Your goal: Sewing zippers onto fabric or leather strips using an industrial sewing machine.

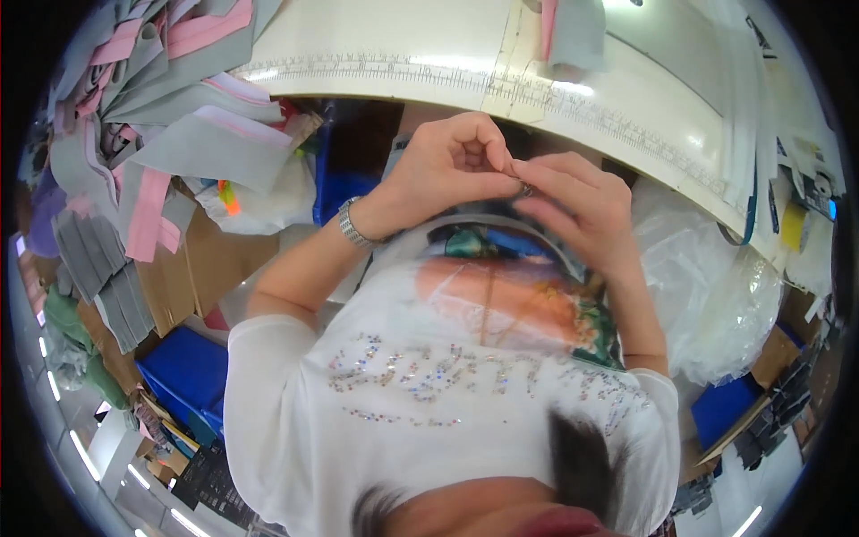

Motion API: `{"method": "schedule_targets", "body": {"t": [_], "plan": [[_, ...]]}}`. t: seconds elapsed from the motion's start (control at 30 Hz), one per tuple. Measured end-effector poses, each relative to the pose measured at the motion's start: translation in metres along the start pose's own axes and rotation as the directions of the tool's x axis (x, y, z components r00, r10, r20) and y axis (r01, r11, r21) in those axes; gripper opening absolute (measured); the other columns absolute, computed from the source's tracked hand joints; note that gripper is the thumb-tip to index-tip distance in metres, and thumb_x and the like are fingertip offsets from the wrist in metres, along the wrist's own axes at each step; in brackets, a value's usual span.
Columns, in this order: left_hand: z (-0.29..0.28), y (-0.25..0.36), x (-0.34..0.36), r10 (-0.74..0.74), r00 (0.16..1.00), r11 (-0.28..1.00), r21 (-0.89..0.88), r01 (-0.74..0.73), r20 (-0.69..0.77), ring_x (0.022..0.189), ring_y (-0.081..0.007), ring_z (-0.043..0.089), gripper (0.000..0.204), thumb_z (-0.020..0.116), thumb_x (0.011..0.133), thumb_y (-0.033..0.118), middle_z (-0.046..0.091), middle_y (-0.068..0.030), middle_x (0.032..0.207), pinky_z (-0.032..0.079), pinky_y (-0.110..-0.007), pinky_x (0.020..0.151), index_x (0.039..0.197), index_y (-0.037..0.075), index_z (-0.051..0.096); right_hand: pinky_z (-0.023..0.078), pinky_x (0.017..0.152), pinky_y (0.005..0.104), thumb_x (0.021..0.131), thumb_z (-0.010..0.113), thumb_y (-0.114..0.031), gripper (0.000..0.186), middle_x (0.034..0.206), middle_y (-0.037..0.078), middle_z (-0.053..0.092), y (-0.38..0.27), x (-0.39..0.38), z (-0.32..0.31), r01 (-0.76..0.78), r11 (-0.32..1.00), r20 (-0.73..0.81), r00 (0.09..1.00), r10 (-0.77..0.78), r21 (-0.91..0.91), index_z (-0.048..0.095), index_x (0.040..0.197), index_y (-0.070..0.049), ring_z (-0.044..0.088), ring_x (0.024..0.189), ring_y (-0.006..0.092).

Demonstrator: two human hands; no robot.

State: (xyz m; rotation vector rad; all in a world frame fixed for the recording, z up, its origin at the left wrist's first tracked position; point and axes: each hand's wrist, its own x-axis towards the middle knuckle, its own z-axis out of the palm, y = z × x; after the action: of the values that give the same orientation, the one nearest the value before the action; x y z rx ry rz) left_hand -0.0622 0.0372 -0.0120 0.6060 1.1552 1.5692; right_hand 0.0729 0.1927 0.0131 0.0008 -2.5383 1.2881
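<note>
In front of my chest, just short of the table's near edge, my two hands meet at the fingertips. My left hand (452,166) is closed in a pinch, its fingers curled and thumb pointing right; a metal watch (355,224) circles that wrist. Against it, my right hand (582,197) is also pinched, fingers bent toward the left thumb. Between the fingertips sits a tiny dark, shiny thing (523,187), too small and too covered to name. Beyond the hands, a grey and pink fabric piece (577,36) lies on the white table (394,45).
Ruler markings (376,73) run along the table's near edge. Piled grey and pink fabric strips (201,148) fill the left side, above a cardboard box (210,277) and a blue bin (183,371). Clear plastic bags (707,277) hang at the right.
</note>
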Motion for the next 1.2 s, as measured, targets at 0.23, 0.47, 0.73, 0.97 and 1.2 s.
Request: {"method": "schedule_targets", "body": {"t": [0.23, 0.47, 0.73, 0.97, 1.2], "plan": [[-0.015, 0.036, 0.028, 0.528, 0.816, 0.384, 0.792, -0.475, 0.234, 0.09, -0.0199, 0.062, 0.023, 0.061, 0.077, -0.008, 0.066, -0.0077, 0.094, 0.05, -0.029, 0.08, 0.097, 0.003, 0.059, 0.048, 0.061, 0.0223, 0.077, 0.067, 0.002, 0.018, 0.09, 0.008, 0.065, 0.002, 0.003, -0.011, -0.163, 0.906, -0.207, 0.944, 0.259, 0.392, 0.068, 0.095, -0.001, 0.062, 0.071, 0.0125], [-0.034, 0.055, 0.111, 0.361, 0.654, -0.303, 0.747, -0.592, 0.665, 0.103, -0.0203, 0.055, 0.014, 0.059, 0.076, 0.013, 0.061, -0.0024, 0.106, 0.041, -0.034, 0.091, 0.089, 0.011, 0.062, 0.04, 0.059, 0.021, 0.081, 0.059, 0.004, 0.023, 0.075, 0.003, 0.055, 0.011, 0.031, -0.041, -0.195, 0.959, -0.346, 0.902, 0.258, 0.206, 0.067, 0.101, -0.001, 0.051, 0.065, 0.0076], [-0.044, 0.064, 0.137, 0.352, 0.584, -0.244, 0.674, -0.698, 0.732, 0.09, -0.0164, 0.056, 0.003, 0.06, 0.077, 0.014, 0.06, -0.0006, 0.093, 0.041, -0.033, 0.085, 0.078, 0.012, 0.06, 0.044, 0.054, 0.0314, 0.076, 0.063, -0.004, 0.03, 0.071, 0.006, 0.055, 0.024, 0.045, -0.052, -0.253, 0.904, -0.201, 0.961, 0.192, -0.345, 0.069, 0.103, -0.015, 0.054, 0.058, 0.0213], [-0.053, 0.065, 0.127, 0.362, 0.557, -0.219, 0.649, -0.729, 0.747, 0.089, -0.0177, 0.059, 0.006, 0.059, 0.077, 0.011, 0.062, -0.0023, 0.094, 0.043, -0.038, 0.092, 0.082, 0.011, 0.058, 0.046, 0.058, 0.0355, 0.077, 0.064, -0.01, 0.021, 0.073, 0.008, 0.055, 0.04, 0.041, -0.052, -0.3, 0.763, -0.178, 0.954, 0.241, -0.573, 0.069, 0.097, -0.014, 0.058, 0.066, 0.0254], [-0.06, 0.06, 0.141, 0.367, 0.443, -0.17, 0.527, -0.833, 0.818, 0.081, -0.0178, 0.057, 0.005, 0.059, 0.075, 0.012, 0.056, -0.0026, 0.079, 0.045, -0.034, 0.077, 0.079, 0.011, 0.057, 0.046, 0.059, 0.0351, 0.078, 0.066, -0.008, 0.019, 0.075, 0.01, 0.057, 0.027, 0.045, -0.052, -0.301, 0.811, -0.09, 0.95, 0.298, -0.502, 0.067, 0.096, -0.006, 0.059, 0.066, 0.0268]]}}
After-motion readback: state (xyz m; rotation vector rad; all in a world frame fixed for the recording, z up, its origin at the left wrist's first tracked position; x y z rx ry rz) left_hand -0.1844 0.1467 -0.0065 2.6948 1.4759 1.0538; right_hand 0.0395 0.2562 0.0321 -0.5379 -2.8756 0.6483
